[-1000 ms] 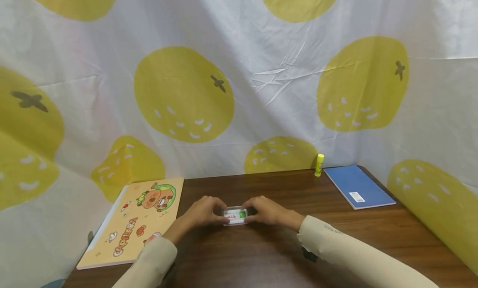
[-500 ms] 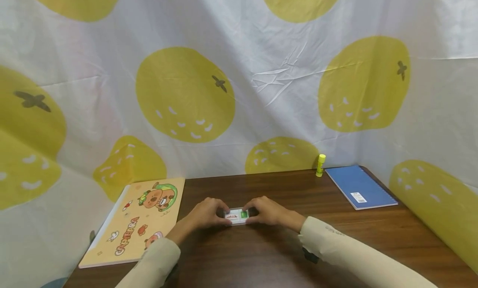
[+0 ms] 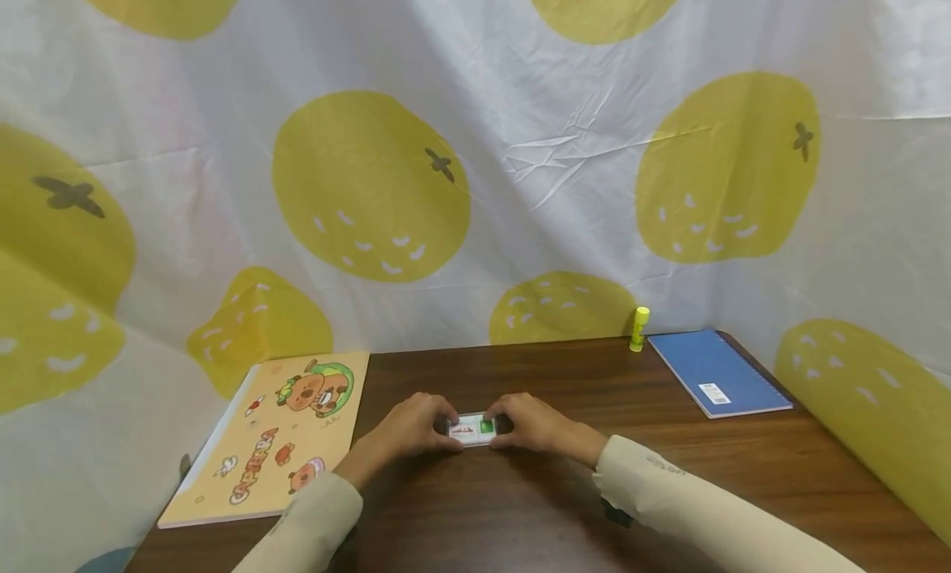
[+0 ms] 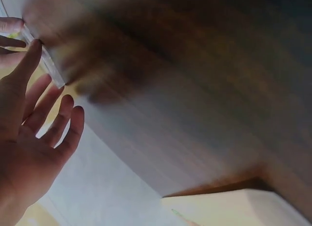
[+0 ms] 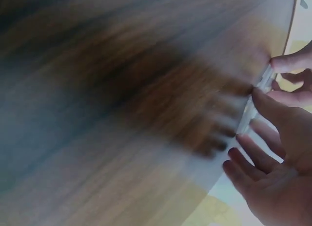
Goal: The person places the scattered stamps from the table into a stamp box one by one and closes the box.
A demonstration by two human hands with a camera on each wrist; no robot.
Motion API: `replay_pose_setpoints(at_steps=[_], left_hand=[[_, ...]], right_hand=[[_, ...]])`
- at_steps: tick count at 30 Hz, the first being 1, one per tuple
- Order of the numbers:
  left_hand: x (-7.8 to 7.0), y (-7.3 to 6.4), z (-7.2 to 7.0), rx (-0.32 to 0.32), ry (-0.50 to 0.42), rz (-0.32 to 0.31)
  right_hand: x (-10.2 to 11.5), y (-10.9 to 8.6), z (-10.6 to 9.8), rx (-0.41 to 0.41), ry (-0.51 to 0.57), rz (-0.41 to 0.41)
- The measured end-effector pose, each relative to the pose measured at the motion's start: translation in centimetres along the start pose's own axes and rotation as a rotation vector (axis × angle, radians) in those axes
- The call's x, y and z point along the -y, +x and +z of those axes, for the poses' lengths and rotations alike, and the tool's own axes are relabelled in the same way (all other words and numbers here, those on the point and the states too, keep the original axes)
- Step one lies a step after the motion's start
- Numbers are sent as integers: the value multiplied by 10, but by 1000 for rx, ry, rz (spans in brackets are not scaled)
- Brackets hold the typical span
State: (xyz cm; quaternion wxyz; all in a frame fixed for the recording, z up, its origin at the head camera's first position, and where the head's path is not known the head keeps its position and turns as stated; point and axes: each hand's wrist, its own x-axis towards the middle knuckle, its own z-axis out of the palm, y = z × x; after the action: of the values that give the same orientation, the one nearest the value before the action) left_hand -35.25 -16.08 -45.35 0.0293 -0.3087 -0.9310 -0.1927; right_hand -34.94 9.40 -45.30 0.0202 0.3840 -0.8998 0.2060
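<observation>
A small clear flat case (image 3: 471, 430) with a white face, red marks and a green square lies at the middle of the head view. My left hand (image 3: 416, 424) pinches its left end between thumb and fingers. Its right end is pinched the same way by my right hand (image 3: 533, 424). Seen edge-on in the left wrist view, the case (image 4: 51, 67) is thin and see-through, close over the tabletop or on it; I cannot tell which. In the right wrist view the case (image 5: 247, 109) sits between both hands, with the outer fingers of the right hand spread off it.
On the dark wooden table (image 3: 475, 515), a yellow capybara-print pad (image 3: 260, 441) lies at left. A yellow-green glue stick (image 3: 639, 329) stands at the back right beside a blue spiral notebook (image 3: 716, 373). A lemon-patterned curtain (image 3: 520, 201) hangs behind and along the sides.
The whole head view has shifted very slightly to the right. Both hands keep their pinch on the case, which stays almost in the same place on the table.
</observation>
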Motion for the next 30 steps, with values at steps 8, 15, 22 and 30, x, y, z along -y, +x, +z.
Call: replay_pose_setpoints(at_steps=[8,15,22,30], left_hand=[[-3,5,-8,35,54,-7],[-3,3,-5,45,60,-4],[-6,-2,-1,39,38,-14],[-7,-5,0,33,52,-28]], right_hand=[[10,3,-4,0,-36,-10],[10,0,-2,11,-19,21],[9,-6,0,-16,-25,11],[5,-8,5,-30,-41,14]])
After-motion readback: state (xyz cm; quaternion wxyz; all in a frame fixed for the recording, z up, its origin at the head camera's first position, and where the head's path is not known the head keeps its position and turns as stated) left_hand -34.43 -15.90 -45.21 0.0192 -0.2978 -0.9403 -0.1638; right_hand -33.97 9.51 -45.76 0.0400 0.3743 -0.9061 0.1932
